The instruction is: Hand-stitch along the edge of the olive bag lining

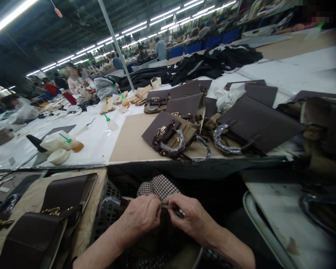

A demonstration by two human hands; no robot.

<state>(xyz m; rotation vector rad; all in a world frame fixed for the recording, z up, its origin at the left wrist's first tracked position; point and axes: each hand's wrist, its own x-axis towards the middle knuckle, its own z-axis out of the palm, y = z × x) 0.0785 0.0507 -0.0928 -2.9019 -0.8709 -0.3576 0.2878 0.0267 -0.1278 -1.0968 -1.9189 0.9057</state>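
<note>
Both hands — left (141, 216), right (189, 216) — pinch a small dark piece (177, 211), mostly hidden.

Both hands meet low in front of the body, knuckles up — the left hand (141, 218) curled into a loose fist, its fingers (156, 209) pinched together at the tips. The right hand (189, 216) faces it, fingertips nearly touching the left's, pinching too. Bare forearms angle in from below, wrists bent slightly inward — elbows out of view.

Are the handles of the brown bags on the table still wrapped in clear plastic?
Yes: clear plastic wrap covers the handles of the brown bags on the table.
</note>
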